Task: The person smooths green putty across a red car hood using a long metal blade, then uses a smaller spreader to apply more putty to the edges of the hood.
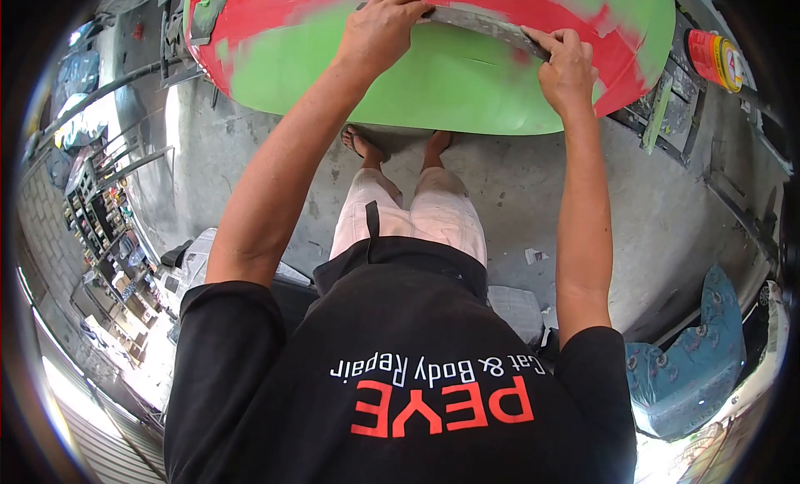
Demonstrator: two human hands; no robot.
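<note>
A large rounded car body panel lies in front of me, red with a wide coat of light green filler along its near side. Across it runs a long, narrow grey strip, slightly bowed and smeared, like a flexible spreader or sanding strip. My left hand pinches the strip's left end, fingers closed around it. At the other end my right hand grips it with thumb and fingers. The strip rests along the border between red and green. A flat, green-smeared piece sits on the panel's far left corner.
A red and yellow can stands right of the panel, beside a dark stand with a green-smeared stick. Shelves with many small items are at left. A blue patterned cover is at lower right. My feet stand on concrete floor.
</note>
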